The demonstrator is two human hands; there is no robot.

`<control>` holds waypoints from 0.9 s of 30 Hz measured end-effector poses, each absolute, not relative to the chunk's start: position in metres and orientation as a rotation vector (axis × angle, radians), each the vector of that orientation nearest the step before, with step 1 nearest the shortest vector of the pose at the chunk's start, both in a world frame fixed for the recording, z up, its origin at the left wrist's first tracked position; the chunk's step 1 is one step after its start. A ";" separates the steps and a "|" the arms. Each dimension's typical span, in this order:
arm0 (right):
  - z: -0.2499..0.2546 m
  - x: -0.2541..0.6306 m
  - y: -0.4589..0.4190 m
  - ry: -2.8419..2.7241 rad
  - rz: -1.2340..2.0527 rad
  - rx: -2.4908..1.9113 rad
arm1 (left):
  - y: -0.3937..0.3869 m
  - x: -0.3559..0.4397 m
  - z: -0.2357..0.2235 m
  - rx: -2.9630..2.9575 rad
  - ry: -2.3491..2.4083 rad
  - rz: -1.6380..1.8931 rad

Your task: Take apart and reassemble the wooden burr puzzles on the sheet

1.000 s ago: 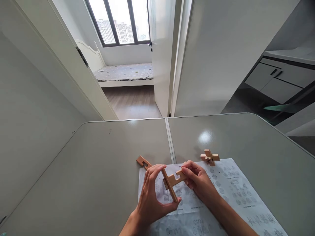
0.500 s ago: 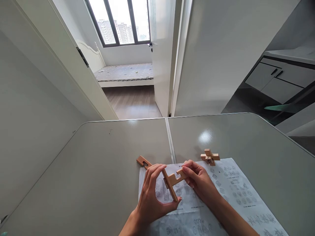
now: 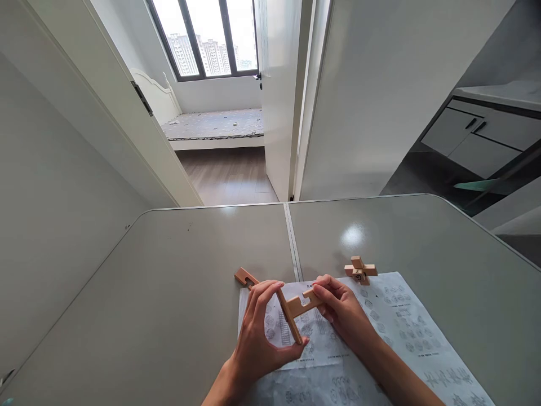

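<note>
My left hand (image 3: 257, 332) is closed on a wooden puzzle bar (image 3: 289, 317), its fingers at the upper end and its thumb at the lower end. A notched wooden puzzle piece (image 3: 303, 305) meets that bar at about its middle, and my right hand (image 3: 344, 310) pinches the piece's right end between thumb and fingers. The two pieces form a T-like shape above the paper sheet. Whether they interlock is hard to make out. Another notched wooden piece (image 3: 244, 276) lies on the table just beyond my left hand, partly covered by its fingers.
Under my hands lies a printed instruction sheet (image 3: 406, 332) with line drawings. An assembled wooden cross puzzle (image 3: 358, 270) stands at its far edge. The grey table (image 3: 169, 293) has a seam (image 3: 292, 242) across it; beyond are an open door (image 3: 281, 96) and a bed (image 3: 215, 124).
The bar in my left hand has tilted and shifted slightly left. The notched piece's end, which stuck out past the bar's left side, no longer shows there. My right hand has barely moved.
</note>
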State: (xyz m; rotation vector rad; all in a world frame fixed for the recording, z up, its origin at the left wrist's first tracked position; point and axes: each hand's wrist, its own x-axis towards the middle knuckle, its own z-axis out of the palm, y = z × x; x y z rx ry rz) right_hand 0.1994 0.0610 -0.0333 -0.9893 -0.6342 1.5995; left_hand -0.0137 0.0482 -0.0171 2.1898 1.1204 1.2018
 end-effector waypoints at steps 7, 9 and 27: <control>-0.034 0.199 0.061 -0.642 1.586 -1.006 | 0.051 -0.015 -0.014 2.183 1.111 1.200; -0.035 0.199 0.060 -0.643 1.592 -1.001 | 0.052 -0.016 -0.013 2.192 1.095 1.173; -0.039 0.201 0.060 -0.632 1.610 -0.966 | 0.053 -0.019 -0.009 2.232 1.101 1.148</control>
